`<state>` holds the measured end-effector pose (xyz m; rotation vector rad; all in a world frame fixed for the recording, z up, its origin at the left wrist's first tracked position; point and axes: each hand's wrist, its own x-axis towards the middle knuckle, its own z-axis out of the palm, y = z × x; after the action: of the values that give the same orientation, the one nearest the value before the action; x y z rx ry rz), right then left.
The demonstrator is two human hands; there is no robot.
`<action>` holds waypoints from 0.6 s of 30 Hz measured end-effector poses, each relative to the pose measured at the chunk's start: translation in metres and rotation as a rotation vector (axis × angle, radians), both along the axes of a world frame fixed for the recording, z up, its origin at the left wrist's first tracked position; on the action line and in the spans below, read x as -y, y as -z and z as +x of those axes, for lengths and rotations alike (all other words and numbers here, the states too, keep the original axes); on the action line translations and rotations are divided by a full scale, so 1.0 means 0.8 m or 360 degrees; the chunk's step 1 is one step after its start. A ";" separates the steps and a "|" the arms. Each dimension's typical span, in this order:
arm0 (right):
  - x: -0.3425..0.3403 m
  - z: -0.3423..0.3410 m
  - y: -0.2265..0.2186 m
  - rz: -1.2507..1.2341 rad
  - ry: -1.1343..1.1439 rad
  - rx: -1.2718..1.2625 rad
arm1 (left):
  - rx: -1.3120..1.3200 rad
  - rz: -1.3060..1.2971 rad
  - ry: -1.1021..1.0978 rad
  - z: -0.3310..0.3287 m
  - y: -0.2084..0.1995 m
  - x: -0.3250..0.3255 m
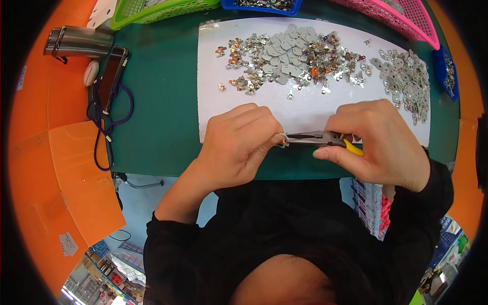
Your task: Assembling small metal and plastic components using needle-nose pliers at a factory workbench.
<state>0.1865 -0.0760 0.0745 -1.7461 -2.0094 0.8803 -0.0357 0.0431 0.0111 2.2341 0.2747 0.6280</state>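
With my left hand [239,145] I pinch a small metal piece [283,140] between thumb and curled fingers, only a little of it showing past my fingertips. My right hand [386,140] grasps yellow-handled long-nose pliers [330,138], fingers over the far side and thumb along the near side. Their tips point left and meet the piece; I cannot tell whether they bite on it. Both hands are above the near edge of a white sheet [216,112] on the green tabletop [157,107]. Beyond them on the sheet lie a heap of flat grey tabs [288,51], with shiny metal fittings [333,56] scattered around it, and another pile of metal parts [406,81] farther right.
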 end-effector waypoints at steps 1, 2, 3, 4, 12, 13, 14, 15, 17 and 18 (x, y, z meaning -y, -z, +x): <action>-0.002 0.001 -0.002 -0.0001 0.0002 -0.0005 | -0.0021 0.0058 0.0025 0.000 -0.001 -0.001; -0.003 0.002 -0.004 0.0027 -0.0042 0.0045 | -0.0026 0.0056 0.0028 0.000 -0.001 -0.001; -0.005 0.002 -0.006 0.0055 -0.0085 0.0096 | -0.0047 0.0097 0.0053 0.001 -0.002 -0.002; -0.007 0.002 -0.010 0.0053 -0.0080 0.0094 | -0.0064 0.0139 0.0081 0.001 -0.003 -0.002; -0.020 0.002 -0.023 0.0132 -0.0269 0.0416 | -0.0149 0.0130 0.0125 -0.001 -0.007 -0.004; -0.020 0.003 -0.020 0.0132 -0.0269 0.0416 | -0.0167 0.0097 0.0144 -0.002 -0.007 -0.004; -0.019 0.003 -0.016 0.0180 -0.0272 0.0407 | -0.0167 0.0097 0.0144 -0.002 -0.007 -0.004; -0.018 0.004 -0.014 0.0229 -0.0274 0.0398 | -0.0193 0.0050 0.0172 -0.002 -0.007 -0.005; -0.019 0.005 -0.014 0.0199 -0.0308 0.0397 | -0.0220 0.0004 0.0196 -0.003 -0.007 -0.006; -0.019 0.006 -0.014 0.0168 -0.0340 0.0398 | -0.0240 -0.0086 0.0245 -0.003 -0.006 -0.007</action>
<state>0.1911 -0.0608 0.0859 -1.6760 -2.3920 0.6271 -0.0381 0.0484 0.0158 2.2285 0.1903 0.3666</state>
